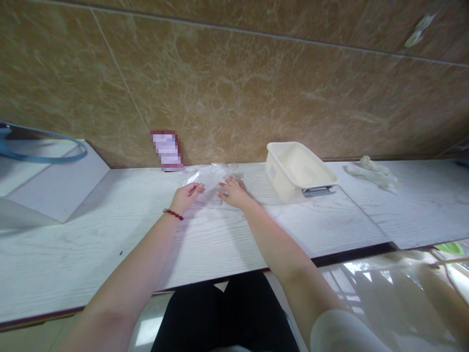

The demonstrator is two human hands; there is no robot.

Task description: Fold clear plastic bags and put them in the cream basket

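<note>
A clear, crumpled plastic bag (212,175) lies on the white wood-grain tabletop (216,244), near the wall. At its left edge my left hand (186,195) pinches the film between thumb and fingers; a red braided bracelet circles that wrist. My right hand (234,192) rests on the right part of the bag with its fingers spread. Some of the film is covered by my fingers.
A cream plastic bin (289,183) with a grey clip stands to the right. Farther right lies a crumpled translucent bag (373,173). A phone-like item (167,150), its screen blurred, leans on the wall. At left are a white box (69,186) and a blue loop (47,159).
</note>
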